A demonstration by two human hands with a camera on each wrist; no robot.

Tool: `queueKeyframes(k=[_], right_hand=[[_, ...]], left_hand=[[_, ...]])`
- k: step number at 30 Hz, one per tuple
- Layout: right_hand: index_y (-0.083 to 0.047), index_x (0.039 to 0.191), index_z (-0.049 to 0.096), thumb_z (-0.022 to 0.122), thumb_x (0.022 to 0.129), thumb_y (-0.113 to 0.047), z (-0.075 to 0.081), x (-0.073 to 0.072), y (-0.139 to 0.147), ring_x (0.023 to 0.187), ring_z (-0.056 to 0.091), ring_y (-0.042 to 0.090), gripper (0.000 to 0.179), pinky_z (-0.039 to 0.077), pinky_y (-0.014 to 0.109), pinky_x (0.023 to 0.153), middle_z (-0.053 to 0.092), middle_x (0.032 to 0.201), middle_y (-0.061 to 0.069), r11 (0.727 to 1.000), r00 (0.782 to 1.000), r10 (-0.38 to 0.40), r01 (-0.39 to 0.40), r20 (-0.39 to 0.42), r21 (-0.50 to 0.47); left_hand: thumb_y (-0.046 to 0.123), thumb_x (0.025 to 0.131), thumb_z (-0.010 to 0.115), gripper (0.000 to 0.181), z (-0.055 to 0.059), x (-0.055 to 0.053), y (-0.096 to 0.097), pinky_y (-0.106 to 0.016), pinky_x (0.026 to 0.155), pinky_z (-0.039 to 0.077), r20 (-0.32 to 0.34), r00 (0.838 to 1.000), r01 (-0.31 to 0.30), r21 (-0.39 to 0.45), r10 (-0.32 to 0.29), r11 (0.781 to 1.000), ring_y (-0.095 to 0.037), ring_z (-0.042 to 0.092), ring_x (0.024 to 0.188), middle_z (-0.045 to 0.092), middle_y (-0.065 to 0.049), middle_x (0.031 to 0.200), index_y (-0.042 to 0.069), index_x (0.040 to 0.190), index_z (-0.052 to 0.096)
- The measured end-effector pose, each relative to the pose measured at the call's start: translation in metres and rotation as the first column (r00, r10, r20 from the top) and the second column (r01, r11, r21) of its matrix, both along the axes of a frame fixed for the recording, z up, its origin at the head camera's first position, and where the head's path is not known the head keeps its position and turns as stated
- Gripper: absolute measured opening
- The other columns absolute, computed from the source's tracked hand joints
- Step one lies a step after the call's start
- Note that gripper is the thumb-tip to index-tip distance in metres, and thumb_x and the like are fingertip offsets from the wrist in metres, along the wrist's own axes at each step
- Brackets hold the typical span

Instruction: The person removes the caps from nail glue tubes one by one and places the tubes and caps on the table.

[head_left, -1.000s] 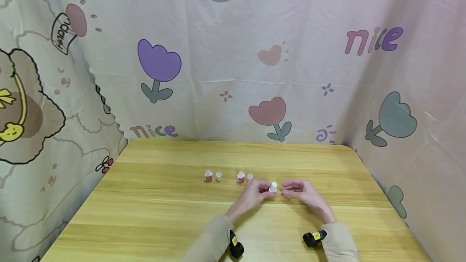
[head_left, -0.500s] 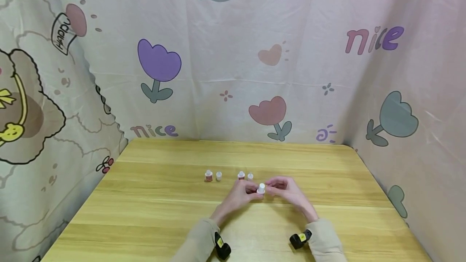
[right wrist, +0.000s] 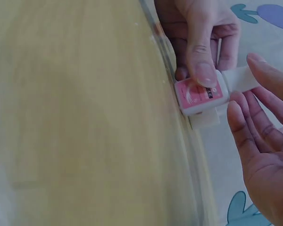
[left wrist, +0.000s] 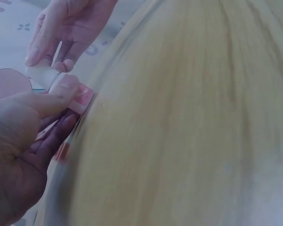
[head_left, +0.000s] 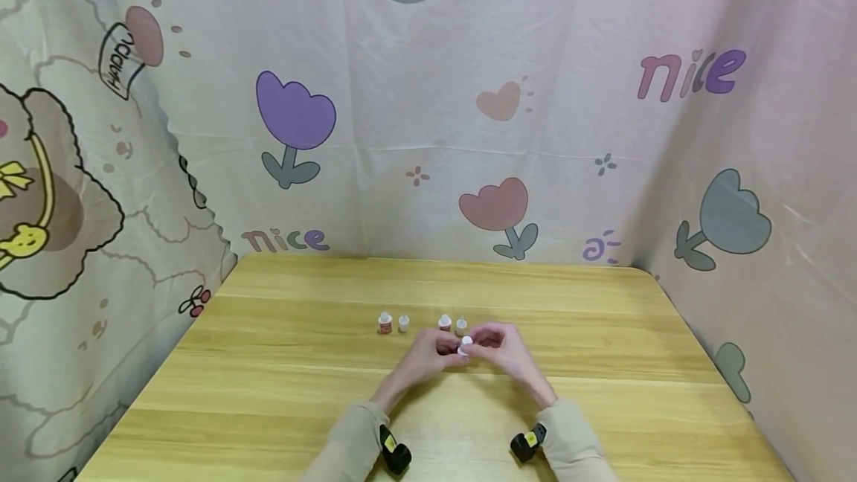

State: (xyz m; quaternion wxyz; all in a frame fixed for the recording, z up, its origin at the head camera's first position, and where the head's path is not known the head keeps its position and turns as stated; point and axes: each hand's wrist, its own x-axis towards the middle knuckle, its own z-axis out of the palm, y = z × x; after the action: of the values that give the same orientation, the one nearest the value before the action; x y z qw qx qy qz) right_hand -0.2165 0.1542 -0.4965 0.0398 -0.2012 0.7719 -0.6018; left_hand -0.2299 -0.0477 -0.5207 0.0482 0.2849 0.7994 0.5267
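Observation:
A small white bottle with a pink label is between my two hands, low over the table. My left hand grips its body, thumb across the label and fingers behind. At the other end, my right hand pinches the bottle's white cap between thumb and fingers. The cap sits on the bottle's neck. Just beyond the hands stand another small red-and-white bottle and a small white cap, the nearest things to them.
Farther left stand a third red-and-white bottle and a white cap beside it. The wooden table backs onto a patterned cloth, which also hangs at both sides.
Both hands have moved left with the bottle. The right hand, apart from it a second ago, has come in and taken hold of the cap.

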Motion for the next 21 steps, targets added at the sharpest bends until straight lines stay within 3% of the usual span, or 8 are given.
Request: queueKeyframes(k=[6, 15, 21], right_hand=[[0.004, 0.100, 0.069, 0.081, 0.083, -0.009, 0.001, 0.001, -0.008, 0.075, 0.063, 0.005, 0.025, 0.054, 0.020, 0.072, 0.071, 0.089, 0.021, 0.997, 0.998, -0.061, 0.062, -0.026, 0.046], [-0.001, 0.092, 0.069, 0.085, 0.079, -0.011, 0.002, -0.001, -0.015, 0.073, 0.062, 0.007, 0.023, 0.052, 0.020, 0.070, 0.071, 0.086, 0.019, 0.993, 0.994, -0.090, 0.094, -0.054, 0.073], [0.000, 0.091, 0.071, 0.083, 0.080, -0.005, 0.004, 0.000, -0.017, 0.073, 0.061, 0.004, 0.018, 0.052, 0.019, 0.069, 0.071, 0.086, 0.019, 0.994, 0.993, -0.081, 0.087, -0.083, 0.068]], left_hand=[[0.014, 0.085, 0.080, 0.022, 0.000, 0.002, -0.004, -0.019, 0.074, 0.057, -0.006, 1.000, -0.023, 0.003, 0.023, 1.000, -0.014, 0.074, 0.081, 0.079, -0.011, 0.094, 0.007, 0.106, 0.077], [0.011, 0.080, 0.084, 0.021, -0.002, 0.005, -0.003, -0.018, 0.069, 0.057, 0.019, 0.996, -0.087, 0.059, 0.086, 0.994, -0.004, 0.069, 0.072, 0.078, -0.013, 0.088, 0.004, 0.099, 0.078], [0.008, 0.079, 0.085, 0.018, -0.002, 0.005, -0.003, -0.017, 0.068, 0.055, 0.028, 0.996, -0.090, 0.091, 0.088, 0.992, -0.016, 0.074, 0.075, 0.079, -0.013, 0.088, 0.005, 0.095, 0.079]])
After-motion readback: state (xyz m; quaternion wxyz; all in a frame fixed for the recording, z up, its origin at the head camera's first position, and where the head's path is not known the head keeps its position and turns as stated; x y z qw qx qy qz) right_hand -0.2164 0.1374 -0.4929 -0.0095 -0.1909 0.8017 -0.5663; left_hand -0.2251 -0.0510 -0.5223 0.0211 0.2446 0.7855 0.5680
